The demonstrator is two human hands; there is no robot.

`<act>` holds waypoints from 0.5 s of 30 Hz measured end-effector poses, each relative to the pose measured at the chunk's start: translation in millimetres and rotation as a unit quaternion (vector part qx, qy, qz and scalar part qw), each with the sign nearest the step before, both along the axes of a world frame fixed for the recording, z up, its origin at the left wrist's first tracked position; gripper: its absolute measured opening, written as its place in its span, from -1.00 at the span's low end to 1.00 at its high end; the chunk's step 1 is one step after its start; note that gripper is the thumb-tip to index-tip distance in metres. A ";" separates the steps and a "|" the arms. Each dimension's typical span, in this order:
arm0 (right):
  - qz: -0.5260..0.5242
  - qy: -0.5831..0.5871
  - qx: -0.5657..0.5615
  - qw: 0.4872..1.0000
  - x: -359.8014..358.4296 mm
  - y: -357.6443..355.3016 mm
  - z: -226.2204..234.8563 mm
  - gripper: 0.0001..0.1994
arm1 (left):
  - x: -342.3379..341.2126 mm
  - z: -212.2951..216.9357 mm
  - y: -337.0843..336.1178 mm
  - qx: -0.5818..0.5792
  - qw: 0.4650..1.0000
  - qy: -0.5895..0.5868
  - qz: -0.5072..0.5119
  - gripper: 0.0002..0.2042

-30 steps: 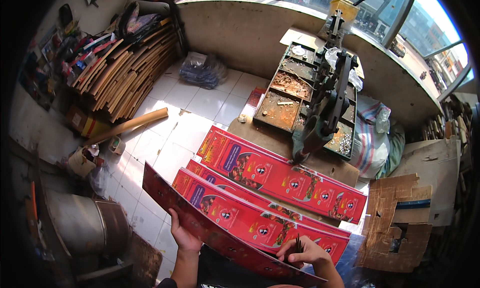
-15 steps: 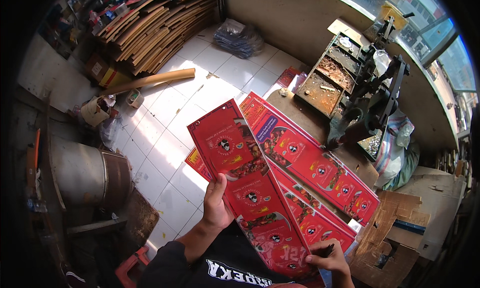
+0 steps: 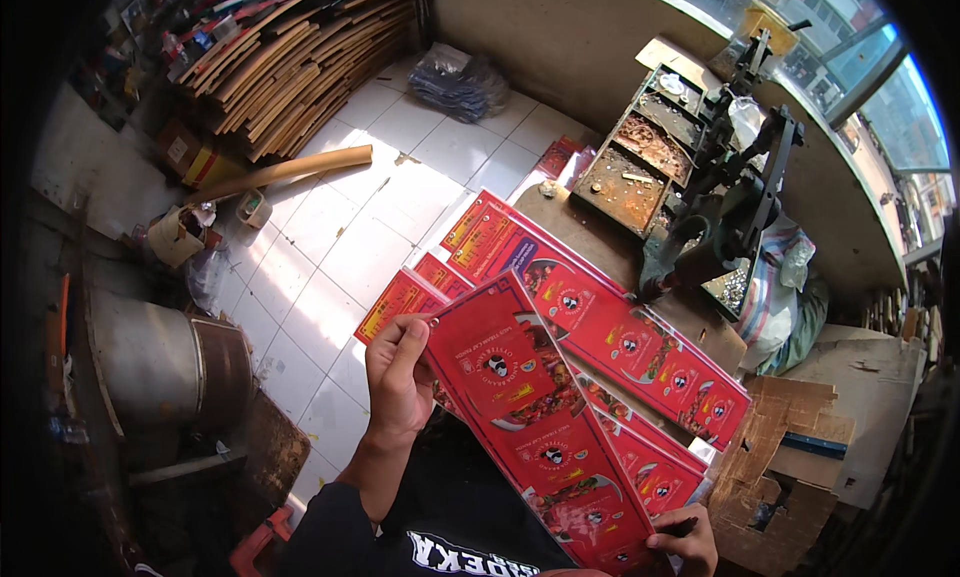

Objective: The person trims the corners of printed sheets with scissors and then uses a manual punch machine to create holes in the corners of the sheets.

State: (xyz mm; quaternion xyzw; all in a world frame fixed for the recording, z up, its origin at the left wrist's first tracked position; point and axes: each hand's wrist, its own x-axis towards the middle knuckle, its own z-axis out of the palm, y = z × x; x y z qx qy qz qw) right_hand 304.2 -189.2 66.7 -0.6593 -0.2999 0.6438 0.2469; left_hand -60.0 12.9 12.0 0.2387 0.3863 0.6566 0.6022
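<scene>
I hold a long red printed cardboard sheet (image 3: 535,417) lifted flat above my lap. My left hand (image 3: 398,377) grips its far left edge, fingers curled over the rim. My right hand (image 3: 685,539) pinches its near right end at the bottom of the view. Under it lie more red printed sheets (image 3: 600,322), stacked in an overlapping row on a brown work surface (image 3: 705,322).
A dark metal press machine (image 3: 735,197) and a tray of rusty small parts (image 3: 635,172) stand beyond the sheets. Cardboard pieces (image 3: 800,457) lie at the right. White floor tiles (image 3: 340,237), a cardboard tube (image 3: 280,172), stacked wooden boards (image 3: 290,52) and a metal drum (image 3: 165,362) are at the left.
The top red sheet has been raised from the stack and turned face up toward me. My left hand shifted up along its left edge. The view swung left.
</scene>
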 end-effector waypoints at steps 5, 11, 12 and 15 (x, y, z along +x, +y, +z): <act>0.116 -0.011 0.061 0.991 18.6 -7.5 -6.3 -0.77 | -16.8 -8.0 -14.1 -0.030 0.998 0.029 -0.051 -0.87; 0.124 -0.019 0.044 0.991 20.1 -26.4 -17.9 -0.81 | -16.2 -28.9 -16.8 -0.045 0.995 0.079 -0.044 -0.87; 0.121 -0.029 0.060 0.990 20.3 -27.1 -19.0 -0.76 | -15.4 -28.8 -17.3 -0.045 0.995 0.079 -0.041 -0.88; 0.039 -0.021 0.106 0.993 21.6 -27.6 -24.2 -0.59 | -9.2 -24.9 -18.9 -0.041 0.995 0.080 -0.030 -0.88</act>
